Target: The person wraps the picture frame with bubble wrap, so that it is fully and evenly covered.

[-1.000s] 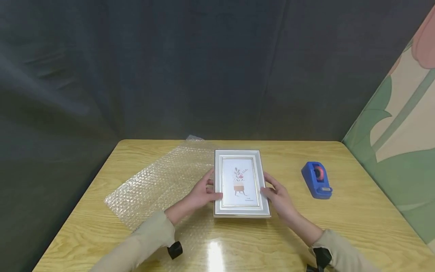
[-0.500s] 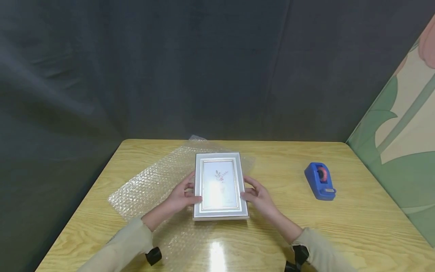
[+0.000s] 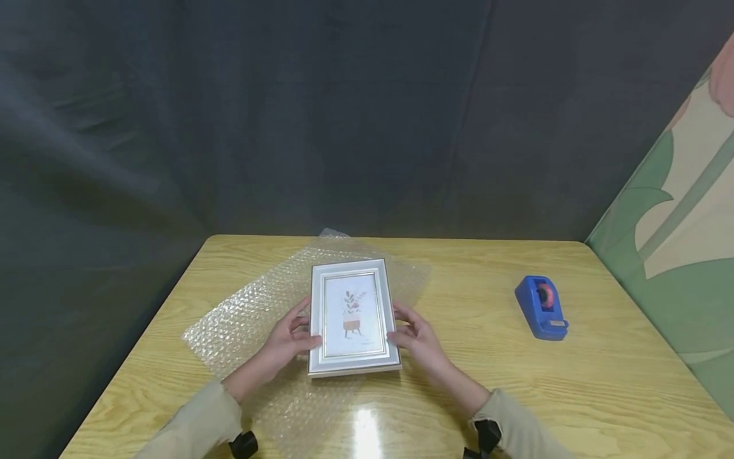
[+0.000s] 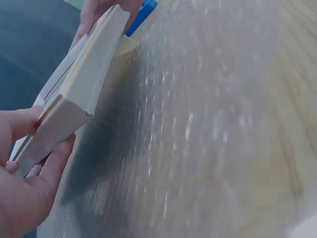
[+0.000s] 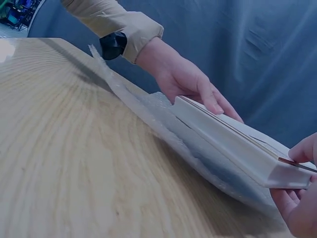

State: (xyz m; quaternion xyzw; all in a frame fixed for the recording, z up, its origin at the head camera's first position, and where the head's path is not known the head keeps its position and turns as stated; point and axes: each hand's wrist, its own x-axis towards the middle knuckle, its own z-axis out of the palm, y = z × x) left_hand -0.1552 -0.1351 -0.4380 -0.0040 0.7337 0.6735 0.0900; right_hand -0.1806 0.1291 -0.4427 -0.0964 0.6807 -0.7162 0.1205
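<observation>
A white picture frame (image 3: 352,319) with a plant print inside is held face up between both hands, a little above the bubble wrap (image 3: 246,319). My left hand (image 3: 285,338) grips its left edge, thumb on the front and fingers beneath, as the left wrist view shows on the frame's white side (image 4: 91,69). On the opposite edge my right hand (image 3: 418,338) pinches it the same way; in the right wrist view that hand (image 5: 302,198) is partly cut off. The frame's shadow falls on the bubble wrap in the left wrist view.
A blue tape dispenser (image 3: 541,308) with a pink roll stands on the right of the wooden table (image 3: 470,293). Behind the table hangs a dark curtain (image 3: 344,127). The bubble wrap's edge (image 5: 173,139) curls up off the table in the right wrist view.
Both hands have carried the picture frame to the left, from the right part of the bubble wrap to over its middle. The frame has turned slightly. The bubble wrap and tape dispenser stay put.
</observation>
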